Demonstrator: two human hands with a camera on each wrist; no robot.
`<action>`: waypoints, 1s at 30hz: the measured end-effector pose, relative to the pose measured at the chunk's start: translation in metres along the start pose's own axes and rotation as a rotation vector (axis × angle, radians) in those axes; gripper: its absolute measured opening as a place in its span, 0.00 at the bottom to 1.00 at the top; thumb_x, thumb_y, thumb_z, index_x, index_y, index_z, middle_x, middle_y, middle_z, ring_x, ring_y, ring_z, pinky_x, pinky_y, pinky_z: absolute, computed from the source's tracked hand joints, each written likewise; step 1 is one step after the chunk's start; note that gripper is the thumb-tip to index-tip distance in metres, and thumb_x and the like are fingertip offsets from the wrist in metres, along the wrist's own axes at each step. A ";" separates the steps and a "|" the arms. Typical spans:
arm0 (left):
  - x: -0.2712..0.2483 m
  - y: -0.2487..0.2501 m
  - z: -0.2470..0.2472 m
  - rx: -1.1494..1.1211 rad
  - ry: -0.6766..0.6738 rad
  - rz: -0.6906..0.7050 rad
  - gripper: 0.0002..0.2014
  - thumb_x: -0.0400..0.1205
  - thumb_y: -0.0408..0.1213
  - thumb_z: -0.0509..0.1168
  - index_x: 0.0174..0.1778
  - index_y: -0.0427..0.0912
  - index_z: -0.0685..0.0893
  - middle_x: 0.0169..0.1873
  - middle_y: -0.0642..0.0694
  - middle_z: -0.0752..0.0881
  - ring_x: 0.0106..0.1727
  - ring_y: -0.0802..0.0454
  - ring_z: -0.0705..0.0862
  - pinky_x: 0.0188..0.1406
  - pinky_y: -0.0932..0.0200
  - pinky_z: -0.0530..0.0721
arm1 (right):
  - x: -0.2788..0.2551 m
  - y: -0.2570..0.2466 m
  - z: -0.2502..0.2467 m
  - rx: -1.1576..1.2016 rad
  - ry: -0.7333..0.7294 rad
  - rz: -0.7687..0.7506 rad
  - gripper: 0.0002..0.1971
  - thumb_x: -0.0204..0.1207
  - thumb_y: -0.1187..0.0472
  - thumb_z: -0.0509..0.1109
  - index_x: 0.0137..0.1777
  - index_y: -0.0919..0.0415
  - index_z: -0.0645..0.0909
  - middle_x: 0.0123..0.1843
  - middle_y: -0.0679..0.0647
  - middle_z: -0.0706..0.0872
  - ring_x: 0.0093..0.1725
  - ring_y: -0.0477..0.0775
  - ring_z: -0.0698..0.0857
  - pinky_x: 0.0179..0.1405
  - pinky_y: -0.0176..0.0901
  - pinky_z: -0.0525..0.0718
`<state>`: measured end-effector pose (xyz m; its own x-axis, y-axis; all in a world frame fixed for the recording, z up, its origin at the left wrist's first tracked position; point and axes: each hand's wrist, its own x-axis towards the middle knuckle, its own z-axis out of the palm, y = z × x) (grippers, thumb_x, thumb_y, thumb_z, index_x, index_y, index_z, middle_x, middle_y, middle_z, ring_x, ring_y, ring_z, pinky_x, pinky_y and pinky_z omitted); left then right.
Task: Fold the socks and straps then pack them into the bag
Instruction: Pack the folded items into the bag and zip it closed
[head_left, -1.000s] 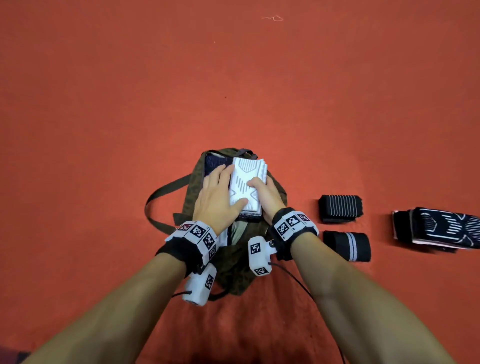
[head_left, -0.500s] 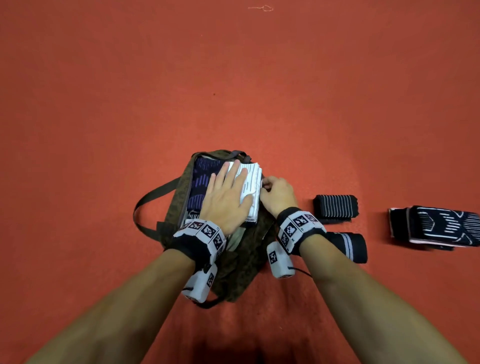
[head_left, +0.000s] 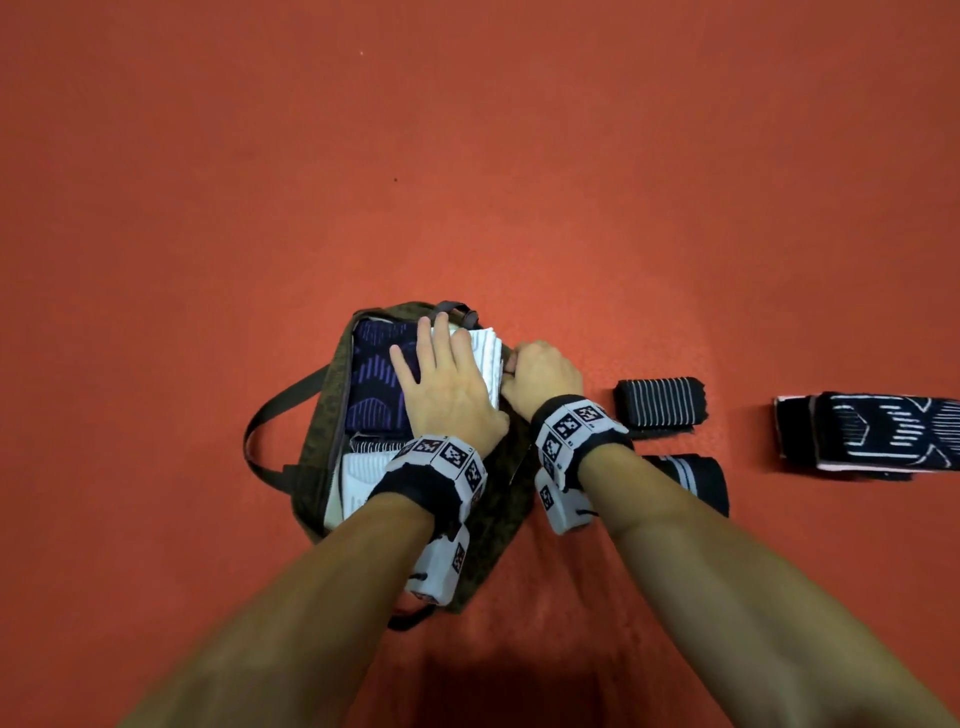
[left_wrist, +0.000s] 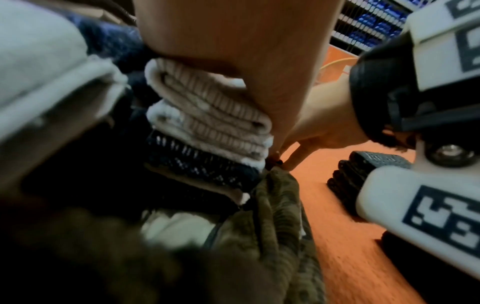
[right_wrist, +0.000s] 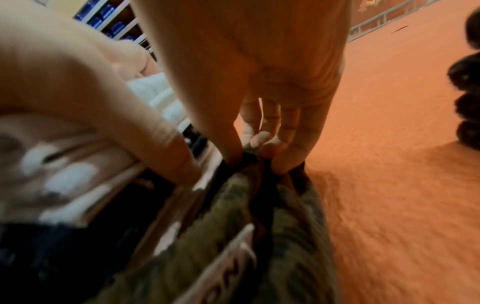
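Olive bag (head_left: 483, 525): left hand (head_left: 447, 384) flat on white socks (head_left: 488, 358); right hand (head_left: 543, 371), at 3 o'clock, pinches bag rim.

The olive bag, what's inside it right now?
The olive bag holds a purple-patterned dark sock, white socks, and a white folded stack under the left hand. Lower layers are covered.

arms: bare forearms | wrists: 2 black bands (head_left: 436, 480) with black-white square markers | cameras: white housings (head_left: 563, 501), thin black cables
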<state>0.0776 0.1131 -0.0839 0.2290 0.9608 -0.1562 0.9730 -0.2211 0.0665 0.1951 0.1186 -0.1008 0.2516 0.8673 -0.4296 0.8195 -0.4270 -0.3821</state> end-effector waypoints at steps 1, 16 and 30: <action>-0.001 0.000 0.003 0.009 0.017 -0.007 0.51 0.64 0.56 0.79 0.80 0.39 0.65 0.87 0.41 0.60 0.89 0.41 0.52 0.85 0.29 0.51 | -0.001 -0.001 -0.003 -0.011 -0.007 -0.003 0.10 0.83 0.56 0.66 0.54 0.64 0.81 0.54 0.60 0.85 0.47 0.61 0.84 0.44 0.50 0.82; 0.003 0.004 0.001 0.117 -0.082 -0.046 0.53 0.72 0.62 0.72 0.84 0.38 0.54 0.89 0.39 0.48 0.90 0.39 0.43 0.82 0.21 0.50 | -0.030 0.020 -0.054 0.439 0.141 0.139 0.05 0.75 0.64 0.68 0.44 0.52 0.78 0.38 0.56 0.88 0.42 0.61 0.88 0.48 0.54 0.89; -0.012 -0.020 -0.001 0.057 -0.090 0.150 0.40 0.80 0.61 0.63 0.84 0.44 0.62 0.87 0.45 0.59 0.90 0.43 0.49 0.83 0.24 0.50 | 0.004 -0.010 -0.071 0.445 0.204 0.032 0.12 0.87 0.57 0.64 0.58 0.58 0.88 0.44 0.57 0.86 0.46 0.61 0.85 0.47 0.41 0.78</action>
<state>0.0550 0.1065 -0.0821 0.3713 0.8979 -0.2364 0.9271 -0.3727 0.0405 0.2241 0.1443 -0.0402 0.4056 0.8653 -0.2946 0.5214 -0.4837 -0.7030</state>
